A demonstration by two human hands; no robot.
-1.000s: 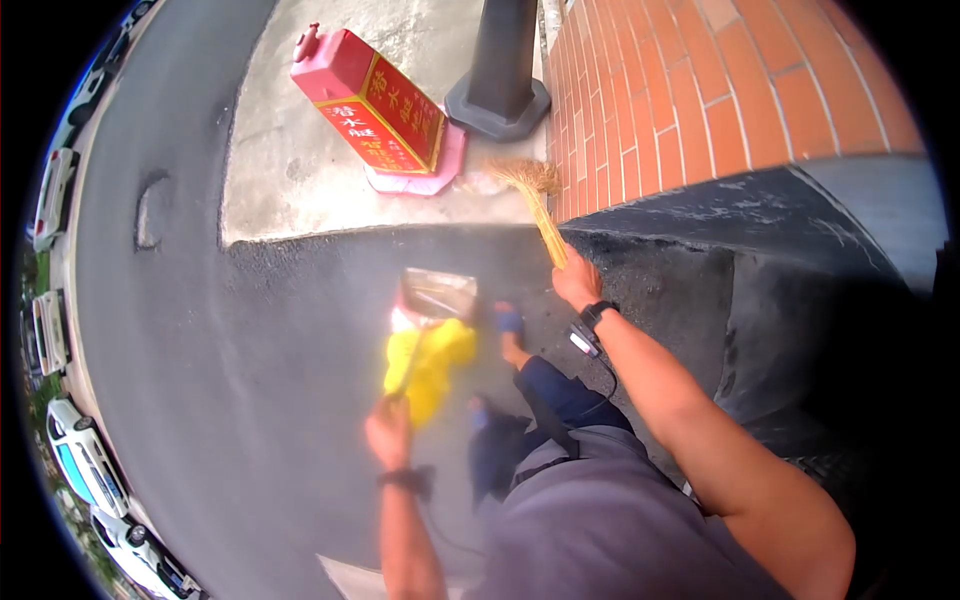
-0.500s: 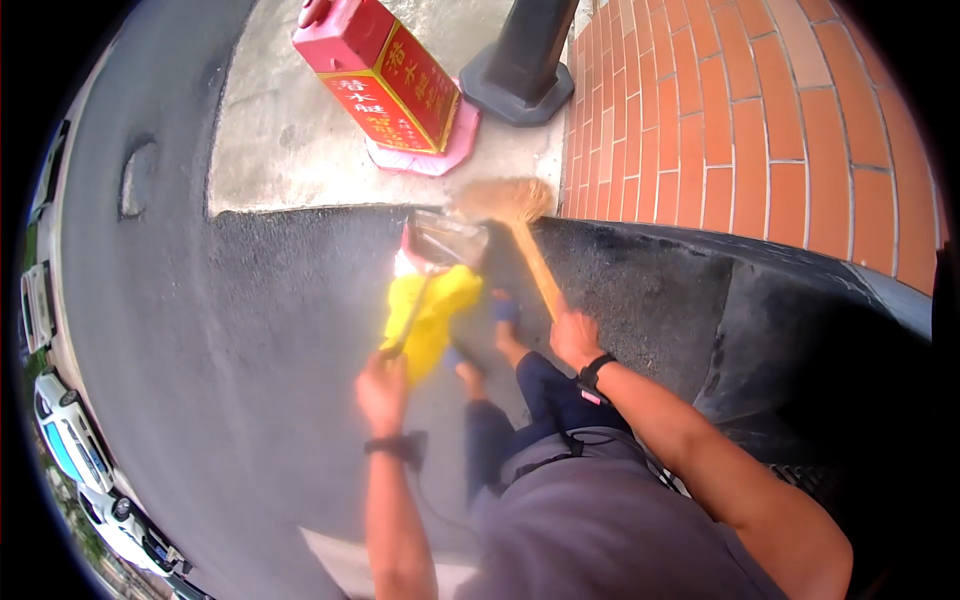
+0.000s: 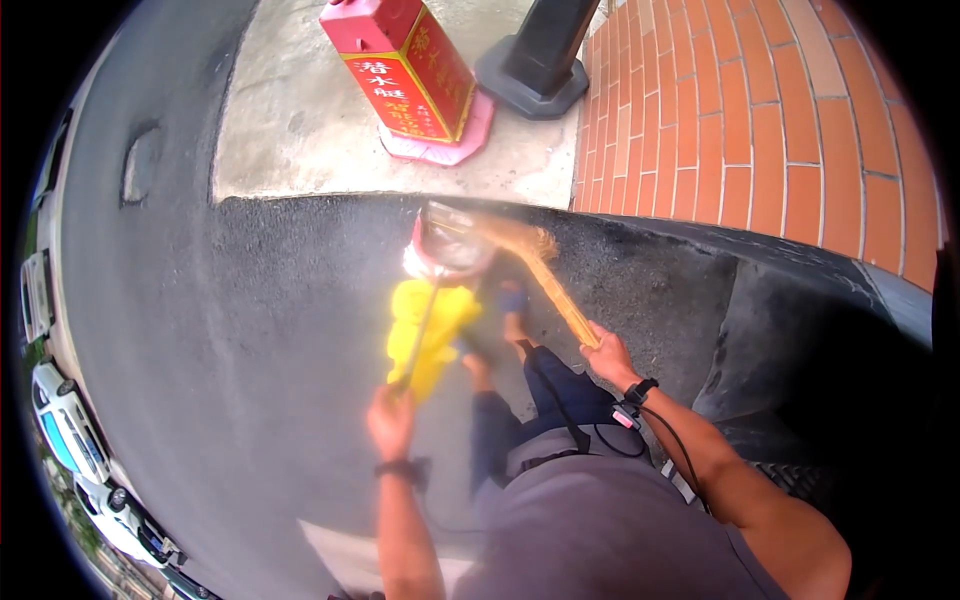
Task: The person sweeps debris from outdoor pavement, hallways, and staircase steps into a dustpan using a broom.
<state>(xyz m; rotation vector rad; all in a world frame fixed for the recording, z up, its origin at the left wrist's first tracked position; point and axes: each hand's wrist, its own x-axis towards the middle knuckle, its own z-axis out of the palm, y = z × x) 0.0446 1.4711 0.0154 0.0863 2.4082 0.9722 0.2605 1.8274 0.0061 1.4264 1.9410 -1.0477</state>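
Note:
My left hand (image 3: 391, 422) is closed around the thin handle of a dustpan (image 3: 452, 248), whose pan hangs near the edge of the concrete slab. A bright yellow bag or cloth (image 3: 428, 330) lies along that handle, somewhat blurred. In my right hand (image 3: 609, 358) is the handle end of a straw broom (image 3: 556, 290). The broom's bristles reach the right side of the pan's mouth and are smeared by motion. What lies inside the pan is too blurred to make out.
A red sign block (image 3: 418, 85) on a pink base and a dark grey post (image 3: 537, 60) stand on the concrete slab (image 3: 290, 130). An orange brick wall (image 3: 740, 130) rises at the right. Parked cars (image 3: 70, 420) line the far left.
The broom head has moved off the slab by the wall, back and left to the dustpan. My right hand has come down toward my body. The dustpan has shifted toward the slab.

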